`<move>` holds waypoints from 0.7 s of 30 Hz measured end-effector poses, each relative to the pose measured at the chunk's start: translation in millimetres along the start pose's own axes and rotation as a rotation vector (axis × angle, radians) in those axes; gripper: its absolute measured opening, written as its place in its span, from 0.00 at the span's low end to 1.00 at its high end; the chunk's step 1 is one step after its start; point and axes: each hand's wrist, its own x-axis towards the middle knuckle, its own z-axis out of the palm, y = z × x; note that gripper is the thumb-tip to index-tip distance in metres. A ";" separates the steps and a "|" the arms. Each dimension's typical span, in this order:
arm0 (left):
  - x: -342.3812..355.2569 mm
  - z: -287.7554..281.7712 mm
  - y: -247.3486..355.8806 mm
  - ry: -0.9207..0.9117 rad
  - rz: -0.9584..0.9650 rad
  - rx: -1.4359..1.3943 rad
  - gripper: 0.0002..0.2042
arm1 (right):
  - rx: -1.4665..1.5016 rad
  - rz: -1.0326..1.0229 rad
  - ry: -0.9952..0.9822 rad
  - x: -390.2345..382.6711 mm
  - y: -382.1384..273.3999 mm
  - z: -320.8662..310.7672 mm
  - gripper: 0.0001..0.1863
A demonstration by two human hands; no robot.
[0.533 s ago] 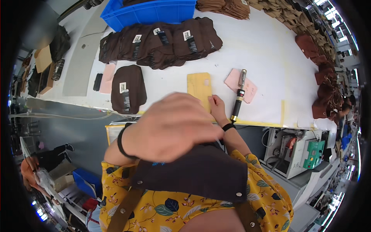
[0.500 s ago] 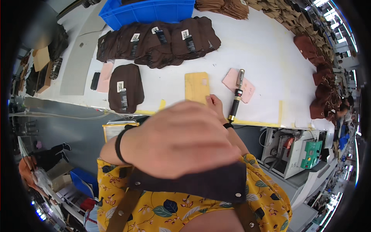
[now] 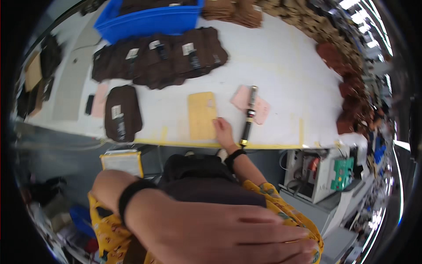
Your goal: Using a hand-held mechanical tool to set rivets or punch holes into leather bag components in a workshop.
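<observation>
Left hand (image 3: 228, 237) large across bottom of frame, close to camera, fingers flat and together, spread over dark apron; nothing gripped. Right hand (image 3: 223, 132) at frame centre, on table (image 3: 285, 75) edge, fingers resting open on lower right corner of yellow card (image 3: 201, 115); no grasp. Black tool (image 3: 248, 118) just right of hand, lying across pink card (image 3: 260, 105). Brown pouch (image 3: 122, 113) left of centre.
</observation>
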 end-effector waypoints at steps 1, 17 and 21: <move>-3.6 5.2 -3.4 -0.056 0.021 -0.107 0.17 | 0.099 0.066 -0.030 2.8 -3.8 -4.9 0.13; -139.1 -196.0 -277.8 -0.019 -0.593 1.215 0.18 | 0.236 0.078 -0.052 -0.3 -7.0 -0.7 0.12; -146.8 -192.8 -307.8 -0.220 -0.602 1.323 0.27 | 0.170 0.050 -0.073 1.2 1.4 -7.2 0.12</move>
